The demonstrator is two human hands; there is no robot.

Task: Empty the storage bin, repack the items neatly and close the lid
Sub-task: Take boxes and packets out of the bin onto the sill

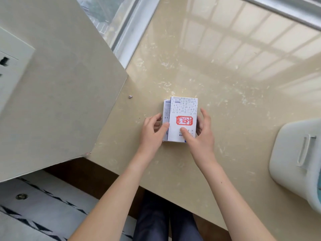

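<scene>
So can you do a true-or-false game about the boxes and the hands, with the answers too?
1. The top box lies on the lower box, on the counter. True.
2. The mark on the top box is green. False: it is red.
3. The left hand and the right hand both touch the boxes. True.
4. The white bin stands left of the boxes. False: it is at the right edge, apart from them.
</scene>
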